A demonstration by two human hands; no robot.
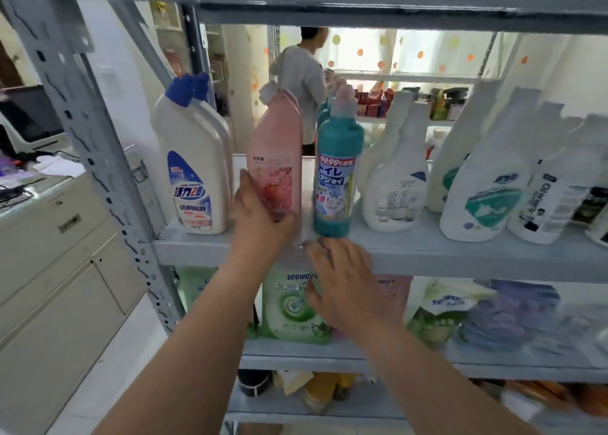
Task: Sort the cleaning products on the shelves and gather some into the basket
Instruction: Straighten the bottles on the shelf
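A: Where are we with the pink bottle [276,148]?

B: It stands upright on the upper shelf [460,253], between the white bottle with the blue cap [194,171] and the teal bottle [337,171]. Our left hand [260,217] grips it low, thumb on the near left side and fingers curled round the bottom of the label.

A: And our right hand [345,280]?

B: It hangs in front of the shelf edge, just under the teal bottle, fingers loose and holding nothing. We cannot tell whether it touches the edge.

A: So how do we move the pink one cleanly?

B: We judge the hold low for so tall a bottle, so the top may sway. We should lift it straight up a little before we draw it out. We should also steer it away from the teal bottle, which stands just beside it and looks easy to knock over.

A: Could the right hand help?

B: Yes. We could steady the teal bottle with it, or take the pink one by the neck. The basket is not in view, so we cannot say which way to carry.
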